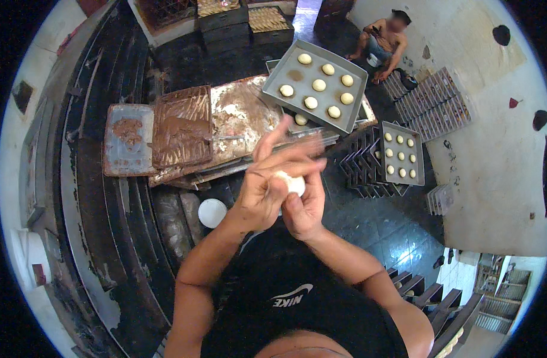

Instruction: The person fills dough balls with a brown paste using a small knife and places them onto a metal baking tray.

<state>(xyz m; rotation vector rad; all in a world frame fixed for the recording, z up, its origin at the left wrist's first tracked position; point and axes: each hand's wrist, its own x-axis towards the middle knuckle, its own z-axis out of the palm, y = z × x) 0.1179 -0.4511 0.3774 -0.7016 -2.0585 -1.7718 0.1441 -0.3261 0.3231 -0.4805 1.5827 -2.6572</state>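
A pale dough ball (295,184) is held between my two hands, in front of my chest. My left hand (258,194) presses on it from the left, its thumb bent against the dough. The left fingers reach across over the right hand, and their tips are smeared by motion. Cupped round the ball from the right is my right hand (308,206), its thumb on the near side. Just beyond the hands, a grey metal tray (312,70) carries several round dough balls in rows. It rests tilted on a flour-dusted work table (243,110).
Brown paste (181,134) covers a board on the table's left, beside a grey tray (145,158) with brown residue. A white bucket (212,213) stands below. At right, another dough tray (403,173) tops stacked trays. A person (386,45) sits low by the far wall.
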